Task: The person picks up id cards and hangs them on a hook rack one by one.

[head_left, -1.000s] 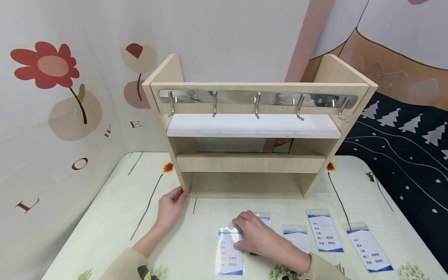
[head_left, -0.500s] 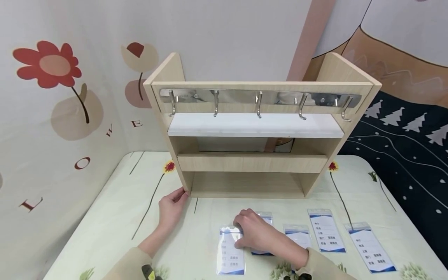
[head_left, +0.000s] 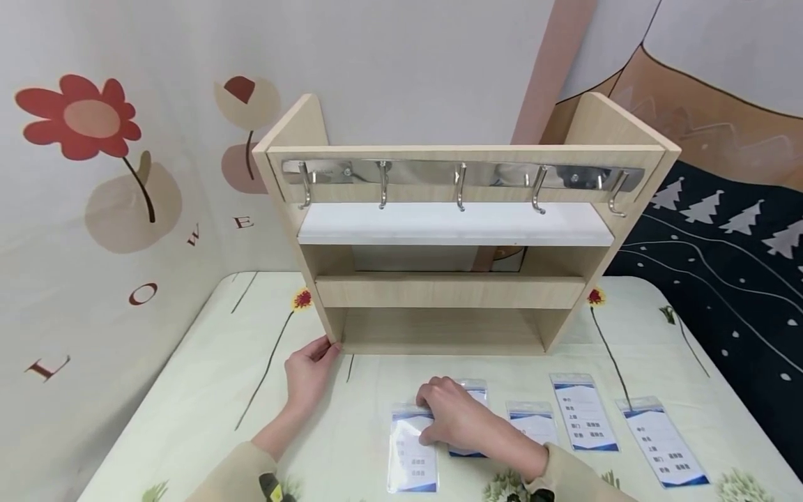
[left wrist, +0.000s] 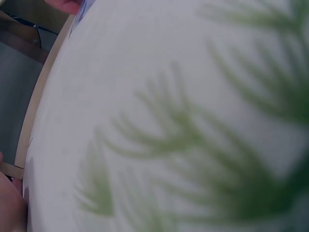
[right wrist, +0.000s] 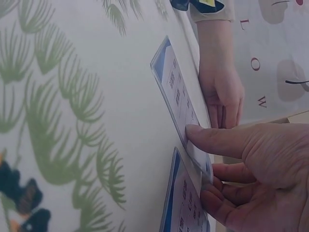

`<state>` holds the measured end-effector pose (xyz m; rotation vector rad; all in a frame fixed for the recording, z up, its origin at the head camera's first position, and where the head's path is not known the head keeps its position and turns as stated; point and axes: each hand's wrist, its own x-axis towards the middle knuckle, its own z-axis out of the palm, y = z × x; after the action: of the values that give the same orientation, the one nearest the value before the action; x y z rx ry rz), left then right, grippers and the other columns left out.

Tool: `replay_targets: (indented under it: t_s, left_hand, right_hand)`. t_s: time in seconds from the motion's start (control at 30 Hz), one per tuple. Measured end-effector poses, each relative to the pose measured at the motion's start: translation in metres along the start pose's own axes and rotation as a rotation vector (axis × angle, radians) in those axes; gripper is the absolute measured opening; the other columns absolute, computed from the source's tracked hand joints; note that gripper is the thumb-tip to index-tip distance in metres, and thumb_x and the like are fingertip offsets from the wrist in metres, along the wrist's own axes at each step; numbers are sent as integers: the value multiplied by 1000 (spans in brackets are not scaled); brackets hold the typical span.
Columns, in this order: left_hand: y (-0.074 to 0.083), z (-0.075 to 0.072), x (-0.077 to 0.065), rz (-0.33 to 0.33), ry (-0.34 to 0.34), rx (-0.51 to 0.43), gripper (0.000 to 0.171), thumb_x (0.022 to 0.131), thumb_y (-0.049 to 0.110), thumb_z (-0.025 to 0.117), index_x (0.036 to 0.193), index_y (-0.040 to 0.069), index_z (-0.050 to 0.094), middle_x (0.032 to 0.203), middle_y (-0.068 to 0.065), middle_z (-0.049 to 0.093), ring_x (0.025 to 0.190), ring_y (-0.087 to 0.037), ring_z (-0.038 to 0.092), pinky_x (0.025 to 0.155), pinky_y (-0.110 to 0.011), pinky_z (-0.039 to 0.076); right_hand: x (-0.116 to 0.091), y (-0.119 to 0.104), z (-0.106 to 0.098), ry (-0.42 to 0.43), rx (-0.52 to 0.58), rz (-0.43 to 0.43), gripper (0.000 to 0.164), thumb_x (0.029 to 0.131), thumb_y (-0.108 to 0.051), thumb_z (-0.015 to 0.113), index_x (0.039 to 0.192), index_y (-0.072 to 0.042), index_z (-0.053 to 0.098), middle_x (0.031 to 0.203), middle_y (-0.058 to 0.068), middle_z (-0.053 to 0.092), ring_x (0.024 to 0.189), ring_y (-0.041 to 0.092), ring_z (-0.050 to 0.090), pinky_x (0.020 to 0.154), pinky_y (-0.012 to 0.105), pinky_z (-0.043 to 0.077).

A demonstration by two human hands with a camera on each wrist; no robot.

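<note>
Head view: flowered cloth (head_left: pixel 201 397) beneath badges (head_left: pixel 586 415)

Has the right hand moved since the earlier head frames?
No. Judged against the wooden shelf unit, the right hand shows no clear shift in any direction.

**Green leaves (left wrist: pixel 188 137) across a white table (left wrist: pixel 116 58)**

The leaf print, badly blurred, fills most of the left wrist view. Along the left side runs the edge of a wooden shelf (left wrist: pixel 40 92); at its lower corner, the left hand (left wrist: pixel 12 209) grips the wood. At top left, the right hand (left wrist: pixel 66 5) meets a bluish card (left wrist: pixel 83 13), both cut off.
</note>
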<state>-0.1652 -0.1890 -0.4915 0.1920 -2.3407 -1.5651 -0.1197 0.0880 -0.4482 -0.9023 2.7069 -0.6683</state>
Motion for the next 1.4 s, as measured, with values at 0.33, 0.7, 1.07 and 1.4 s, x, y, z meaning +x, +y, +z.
replay_targets:
  t_s: [0.33, 0.7, 1.07, 1.4]
  left_hand:
    - [-1, 2, 0, 6, 4, 12, 27, 94, 1, 72, 119, -9, 71, 114, -24, 72, 106, -35, 71, 75, -4, 49]
    - [-1, 1, 2, -4, -1, 32, 28, 95, 3, 71, 120, -8, 71, 115, -23, 72, 106, -34, 72, 76, -5, 49]
    - [-2, 0, 0, -11, -17, 36, 29, 97, 6, 71, 123, -6, 71, 116, -22, 72, 107, -33, 71, 81, -13, 54]
    - [-1, -1, 0, -19, -23, 29, 29, 97, 6, 70, 123, -6, 70, 118, -22, 72, 108, -33, 71, 79, -10, 52]
  right_hand:
    - [2, 0, -2, -65, 87, 28, 38, 73, -14, 91, 104, -6, 71, 96, -3, 64, 94, 15, 58, 86, 33, 53]
    - [-3, -2, 1, -35, 179, 46, 42, 74, -5, 87, 104, -13, 59, 89, -8, 53, 83, 10, 49, 74, 27, 46]
    - [-13, -2, 6, 41, 180, 4, 48, 77, -5, 84, 121, -7, 66, 98, -8, 60, 87, 7, 53, 80, 27, 52]
    - [-17, -3, -2, 124, 272, -87, 36, 85, 4, 77, 118, -6, 67, 97, -7, 61, 84, 6, 53, 74, 24, 50]
